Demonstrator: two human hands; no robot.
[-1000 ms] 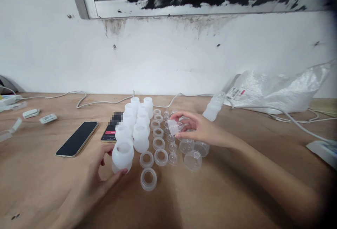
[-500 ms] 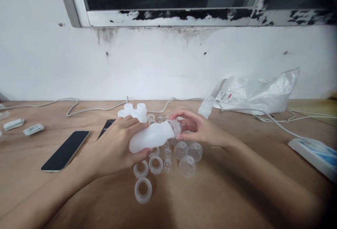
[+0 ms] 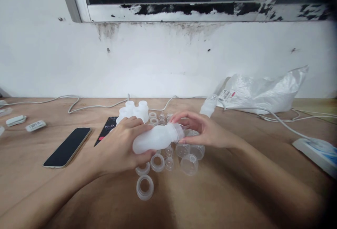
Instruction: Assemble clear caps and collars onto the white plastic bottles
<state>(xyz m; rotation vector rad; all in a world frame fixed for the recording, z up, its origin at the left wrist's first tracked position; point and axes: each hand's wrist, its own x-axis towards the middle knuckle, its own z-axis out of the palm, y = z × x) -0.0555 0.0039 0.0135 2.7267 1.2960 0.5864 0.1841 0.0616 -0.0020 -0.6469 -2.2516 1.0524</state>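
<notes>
My left hand is wrapped round the body of a milky white baby bottle, which lies tilted nearly sideways above the table. At its neck sits a clear screw ring, and the fingers of my right hand pinch around that end. Whether a teat is in the ring is hidden by the fingers. Below the bottle are several loose clear rings, small clear teats and clear dome caps. More white bottles stand together behind my left hand.
A capped bottle stands beyond my right hand, near a plastic bag. At left lie a dark phone and another phone showing a timer. A power strip sits at right; white cables run along the wall.
The view has shifted slightly. Both hands keep their hold on the bottle, and my right fingers have turned a little around the ring at its neck.
</notes>
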